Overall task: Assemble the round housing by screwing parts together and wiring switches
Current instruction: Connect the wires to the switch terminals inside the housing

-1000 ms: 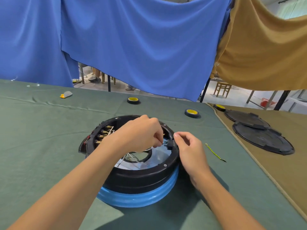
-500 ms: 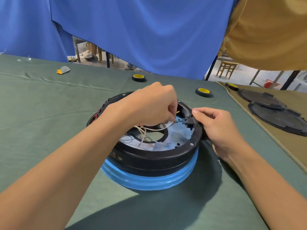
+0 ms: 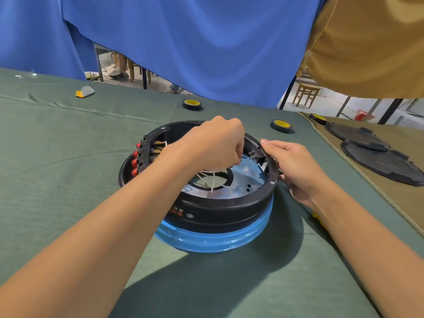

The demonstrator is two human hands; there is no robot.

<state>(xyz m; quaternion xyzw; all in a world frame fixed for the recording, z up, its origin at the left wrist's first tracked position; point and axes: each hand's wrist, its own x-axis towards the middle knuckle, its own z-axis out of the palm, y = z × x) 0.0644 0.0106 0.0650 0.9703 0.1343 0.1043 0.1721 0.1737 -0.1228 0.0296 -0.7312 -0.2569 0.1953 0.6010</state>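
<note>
1. Where the green table cloth (image 3: 57, 157) fills the middle of the frame, the round housing (image 3: 218, 207) sits flat on it: a black ring stacked on a blue base, open at the top.
2. Inside the housing lies a pale floor plate with a round central hole, and loose white wires (image 3: 212, 180) rise from that hole toward the left hand.
3. On the housing's left wall sits a row of red-buttoned switches (image 3: 137, 157), with their brass terminals (image 3: 158, 146) pointing inward.
4. On its right inner wall sits a black switch (image 3: 257, 157) with metal tabs facing the centre.
5. Reaching in from the lower left, the left hand (image 3: 215, 143) hangs over the opening with its fingers curled down, pinching the upper ends of the white wires just beside the black switch.
6. From the lower right, the right hand (image 3: 291, 161) grips the housing's right rim, fingers curled over the top edge and touching the black switch, thumb low against the outer wall.
7. Two tape rolls (image 3: 192, 104) with yellow cores lie on the cloth beyond the housing, well apart from it.
8. At the right edge, on a tan cloth, two black round lids (image 3: 380, 161) overlap.
9. A small grey and yellow item (image 3: 84, 91) lies at the upper left of the cloth.
</note>
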